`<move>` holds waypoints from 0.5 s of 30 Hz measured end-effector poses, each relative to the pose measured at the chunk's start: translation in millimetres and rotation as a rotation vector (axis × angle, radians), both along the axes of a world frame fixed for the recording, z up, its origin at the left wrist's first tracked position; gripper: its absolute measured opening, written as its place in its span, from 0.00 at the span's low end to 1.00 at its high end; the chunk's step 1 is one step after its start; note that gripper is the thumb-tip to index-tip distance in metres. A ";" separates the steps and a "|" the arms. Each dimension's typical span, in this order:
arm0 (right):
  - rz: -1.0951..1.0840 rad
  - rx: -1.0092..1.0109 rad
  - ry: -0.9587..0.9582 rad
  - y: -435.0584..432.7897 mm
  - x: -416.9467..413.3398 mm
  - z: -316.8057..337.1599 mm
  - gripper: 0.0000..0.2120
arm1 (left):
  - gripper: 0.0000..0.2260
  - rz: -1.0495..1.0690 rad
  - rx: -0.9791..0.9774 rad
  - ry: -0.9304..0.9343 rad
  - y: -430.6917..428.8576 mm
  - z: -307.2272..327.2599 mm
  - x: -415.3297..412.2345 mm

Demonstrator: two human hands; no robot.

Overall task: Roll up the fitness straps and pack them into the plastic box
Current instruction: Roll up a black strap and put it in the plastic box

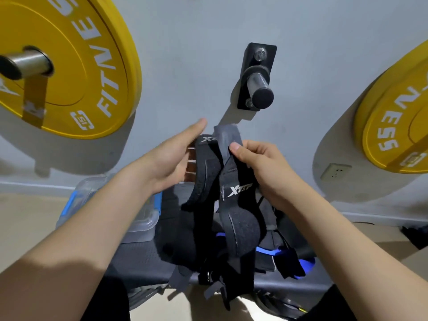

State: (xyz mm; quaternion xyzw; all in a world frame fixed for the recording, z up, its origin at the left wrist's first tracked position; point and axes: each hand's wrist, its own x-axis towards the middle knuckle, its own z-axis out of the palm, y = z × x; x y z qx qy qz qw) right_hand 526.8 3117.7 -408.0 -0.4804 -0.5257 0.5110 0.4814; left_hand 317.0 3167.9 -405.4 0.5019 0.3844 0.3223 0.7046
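Black fitness straps (234,205) hang pinched by right hand (259,167) fingers; left hand (171,158) fingers straight, seemingly touching them behind.

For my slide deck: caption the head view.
Right hand pinches hanging black straps, open left hand behind them, plastic box below.

The left forearm (81,228) hides most of the clear plastic box (143,224), the left hand (173,156) loses its fingertips behind the black straps (238,205), and the left yellow weight plate (76,66) and right yellow weight plate (393,126) run off the picture's edges.
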 end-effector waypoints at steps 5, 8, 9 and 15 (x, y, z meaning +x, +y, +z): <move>-0.102 -0.092 0.251 10.9 -7.9 1.6 0.17 | 0.16 -0.260 0.217 0.277 -10.4 -12.5 -20.6; -0.151 -0.129 0.304 18.8 -12.7 1.5 0.14 | 0.09 -0.130 0.290 0.359 -11.6 -14.7 -26.2; -0.155 -0.142 0.291 20.8 -14.2 1.9 0.14 | 0.08 -0.040 0.295 0.362 -12.4 -14.1 -25.5; 0.210 -0.148 -0.171 10.0 -16.5 1.2 0.10 | 0.07 0.607 0.054 -0.045 -1.2 -10.2 -18.0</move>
